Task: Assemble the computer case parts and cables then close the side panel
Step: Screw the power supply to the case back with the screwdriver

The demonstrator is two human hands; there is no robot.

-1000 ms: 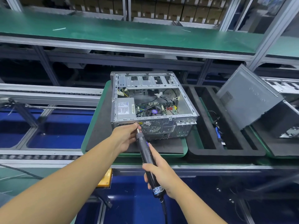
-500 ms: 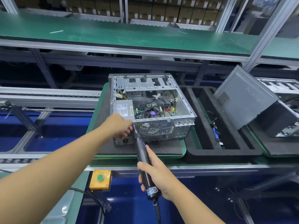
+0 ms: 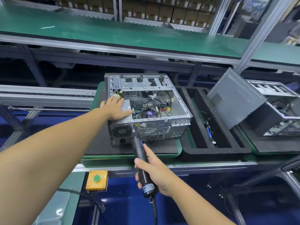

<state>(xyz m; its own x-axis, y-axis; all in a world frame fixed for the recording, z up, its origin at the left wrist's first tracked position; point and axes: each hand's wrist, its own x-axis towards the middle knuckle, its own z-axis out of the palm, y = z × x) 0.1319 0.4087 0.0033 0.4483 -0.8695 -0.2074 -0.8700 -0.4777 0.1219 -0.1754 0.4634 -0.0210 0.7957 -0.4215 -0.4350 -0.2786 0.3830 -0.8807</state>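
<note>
Left hand (image 3: 116, 109): fingers straight, pressed flat on the power supply (image 3: 127, 106) inside the open computer case (image 3: 162, 127), which sat mid-frame on a green pallet (image 3: 178, 151). Right hand (image 3: 155, 174): wrapped round an electric screwdriver (image 3: 140, 158), bit against the rear wall between two fan grilles. Case judged heavy, rigid sheet steel, sharp-edged, board fragile; hold by outer frame, not internals or cables.

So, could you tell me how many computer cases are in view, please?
2: the centre case, under the left hand; the right case, behind a leaning grey panel. Others may be hidden.
</note>
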